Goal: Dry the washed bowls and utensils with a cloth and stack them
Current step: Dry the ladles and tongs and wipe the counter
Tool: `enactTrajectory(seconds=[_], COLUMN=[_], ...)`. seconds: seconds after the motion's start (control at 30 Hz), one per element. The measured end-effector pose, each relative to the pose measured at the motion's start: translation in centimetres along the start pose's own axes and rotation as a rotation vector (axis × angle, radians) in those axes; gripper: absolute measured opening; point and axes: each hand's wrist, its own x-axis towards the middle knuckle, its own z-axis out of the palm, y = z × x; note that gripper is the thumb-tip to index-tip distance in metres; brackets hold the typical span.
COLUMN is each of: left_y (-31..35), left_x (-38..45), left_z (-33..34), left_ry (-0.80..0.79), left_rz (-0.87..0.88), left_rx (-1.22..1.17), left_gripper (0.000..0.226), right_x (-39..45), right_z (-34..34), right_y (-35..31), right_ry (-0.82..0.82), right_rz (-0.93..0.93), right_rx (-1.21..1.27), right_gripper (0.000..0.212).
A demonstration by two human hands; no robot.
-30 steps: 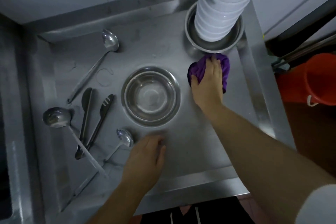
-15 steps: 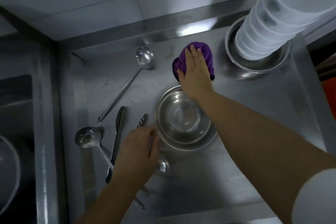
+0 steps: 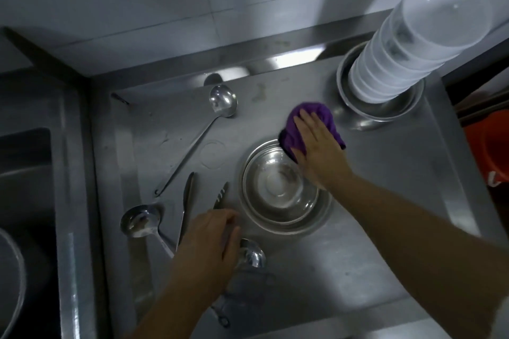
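Head cam: right hand point(image 3: 321, 151) lies flat, fingers straight, pressing the bunched purple cloth point(image 3: 314, 125) onto the steel bench point(image 3: 371, 228), just past the round steel bowl point(image 3: 283, 190). Left hand point(image 3: 208, 242) curls loosely over the tongs point(image 3: 221, 195), which point away; can't tell if it grips them.

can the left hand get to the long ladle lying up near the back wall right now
Probably yes. The left hand sits over the tongs near the front, and the counter between it and the long ladle looks open. Only a flat utensil lies nearby, beside the path. Its slanted handle end is nearest.
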Motion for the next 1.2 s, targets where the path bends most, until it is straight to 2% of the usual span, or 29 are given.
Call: enactTrajectory(seconds=[0.07, 0.17, 0.23, 0.3, 0.43, 0.5, 0.6, 0.73, 0.8, 0.9, 1.1, 1.2], left_y=[0.4, 1.4, 2.0, 2.8, 5.1, 6.3, 8.1, 11.4, 13.2, 15.7, 19.3, 20.1], left_x=[-0.1, 0.0, 0.2, 0.3, 1.1, 2.1, 3.9, 7.5, 9.9, 13.8, 22.4, 24.6], left_z=[0.2, 0.9, 1.7, 2.8, 4.9, 5.9, 7.0, 8.6, 9.5, 11.0, 13.9, 15.2], left_ry=[0.004, 0.004, -0.008, -0.017, -0.028, -0.037, -0.057, -0.084, -0.112, -0.103, -0.075, -0.001], left_rz=[0.035, 0.068, 0.094, 0.106, 0.09, 0.075, 0.033, 0.008, -0.007, -0.127, -0.444, -0.531], left_rx=[-0.011, -0.003, -0.006, -0.012, 0.058, 0.077, 0.087, 0.077, 0.052, -0.007, -0.508, -0.779], left_gripper=[0.015, 0.024, 0.019, 0.019, 0.031, 0.025, 0.024, 0.016, 0.016, 0.02, 0.032, 0.023], right_x=[-4.0, -7.2, -7.1, -5.8, -2.7, -2.1, -3.8, -8.4, -11.1, -15.0, -19.1, -19.1], right_z=[-1.0, -2.1, -1.8, -1.4, -1.1, -1.5, -2.4, -4.0, -4.6, -4.8, -2.9, -2.4], right_y=[2.6, 5.3, 5.4, 4.6, 4.4, 5.6, 7.9, 12.3, 14.3, 16.5, 17.8, 18.0], right_ry=[0.024, 0.114, 0.163, 0.17, -0.022, -0.045, 0.014, 0.168, 0.161, 0.1, 0.099, 0.111], right_rz=[0.113, 0.469, 0.556, 0.494, 0.0, -0.106, -0.055, 0.245, 0.318, 0.289, 0.22, 0.223], right_rx=[0.034, 0.138, 0.135, 0.118, 0.041, 0.031, 0.071, 0.077, 0.052, -0.027, -0.147, -0.168], right_gripper=[0.071, 0.071, 0.07, 0.071, 0.069, 0.066, 0.067, 0.064, 0.065, 0.069, 0.07, 0.071])
